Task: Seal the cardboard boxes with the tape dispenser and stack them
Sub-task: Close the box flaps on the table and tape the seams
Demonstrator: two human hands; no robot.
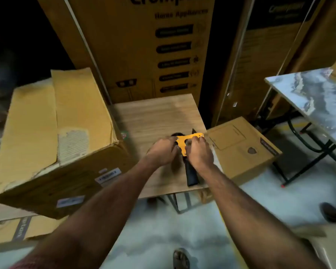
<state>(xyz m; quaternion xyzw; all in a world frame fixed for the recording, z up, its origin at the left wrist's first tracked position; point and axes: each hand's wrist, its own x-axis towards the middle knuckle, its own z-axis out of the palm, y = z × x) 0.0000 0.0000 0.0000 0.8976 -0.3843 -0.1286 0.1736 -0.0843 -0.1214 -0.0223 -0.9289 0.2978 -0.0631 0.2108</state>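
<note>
Both hands meet over a small wooden surface (155, 117) at the centre of the view. The tape dispenser (186, 144) sits between them, above the surface near its right front corner. Its orange frame faces up and its black handle points toward the person, the handle end lying near the front edge of the surface.

The left hand (162, 150) has its fingers curled against the left side of the orange frame, over a dark rounded part that is mostly hidden. The right hand (199, 152) grips the frame from the right, fingers bent over its upper edge and the thumb side low against the handle. Both hands are closed on the tool; whether the tool rests on the surface or is lifted clear of it cannot be told.

A large cardboard box (52, 136) stands to the left, its near corner touching or overlapping the left edge of the surface. Its top flaps are worn, with torn paper showing. A smaller cardboard box (241, 148) stands just beside the right edge, flaps shut. A tall printed carton (153, 45) rises directly behind the surface. A marble-patterned table (314, 94) on dark folding legs stands at far right, apart from the rest.
</note>
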